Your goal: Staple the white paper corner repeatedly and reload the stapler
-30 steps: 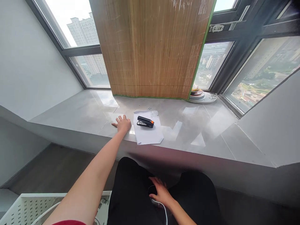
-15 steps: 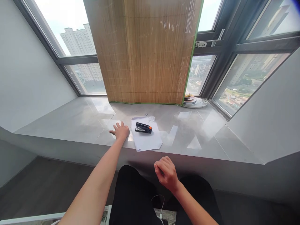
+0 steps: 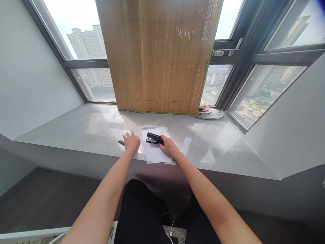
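A black stapler [image 3: 153, 138] lies on white paper sheets [image 3: 155, 154] near the sill's front edge. The fingers and thumb of my right hand [image 3: 167, 145] are round the stapler's right end, covering most of its orange part. To the left of the paper, my left hand [image 3: 130, 141] rests on the sill with its fingers spread, holding nothing. Some dark print shows at the paper's upper right corner.
The grey tiled sill [image 3: 76, 130] runs below the windows. A bamboo blind [image 3: 162, 61] hangs at the back, with stacked plates [image 3: 209, 113] by its lower right corner. Small slivers lie behind the paper. A white cable [image 3: 173, 222] hangs between my legs.
My right hand has moved up and forward from above my lap to the stapler and taken hold of its right end. My left hand has stayed in place.
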Motion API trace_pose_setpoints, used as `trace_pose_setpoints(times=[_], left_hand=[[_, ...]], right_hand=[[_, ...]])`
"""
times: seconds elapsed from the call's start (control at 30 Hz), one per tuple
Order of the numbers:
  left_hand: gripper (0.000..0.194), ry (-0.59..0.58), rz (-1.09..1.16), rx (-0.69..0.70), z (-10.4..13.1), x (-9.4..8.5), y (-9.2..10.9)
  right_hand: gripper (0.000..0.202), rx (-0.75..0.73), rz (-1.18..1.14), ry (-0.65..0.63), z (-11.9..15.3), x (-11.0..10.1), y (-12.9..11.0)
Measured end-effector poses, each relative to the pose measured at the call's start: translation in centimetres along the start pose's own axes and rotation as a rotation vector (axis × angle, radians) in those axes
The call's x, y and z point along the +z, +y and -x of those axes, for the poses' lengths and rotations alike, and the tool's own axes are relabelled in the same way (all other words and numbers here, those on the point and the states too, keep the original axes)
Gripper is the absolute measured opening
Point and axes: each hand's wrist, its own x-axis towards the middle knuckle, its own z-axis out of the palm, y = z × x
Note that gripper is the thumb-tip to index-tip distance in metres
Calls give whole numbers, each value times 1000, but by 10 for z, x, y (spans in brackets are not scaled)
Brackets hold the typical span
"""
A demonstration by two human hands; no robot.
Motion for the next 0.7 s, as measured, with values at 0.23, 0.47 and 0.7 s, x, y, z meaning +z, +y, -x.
trace_pose_setpoints(times=[0.23, 0.47, 0.7], left_hand=[[54, 14, -6, 6, 0, 0, -1], [54, 5, -6, 6, -1, 0, -1], [45, 47, 47, -23, 6, -7, 11]], right_hand=[[27, 44, 95, 14, 5, -6, 0], [20, 115, 193, 69, 43, -64, 57], [27, 47, 173, 79, 66, -97, 88]])
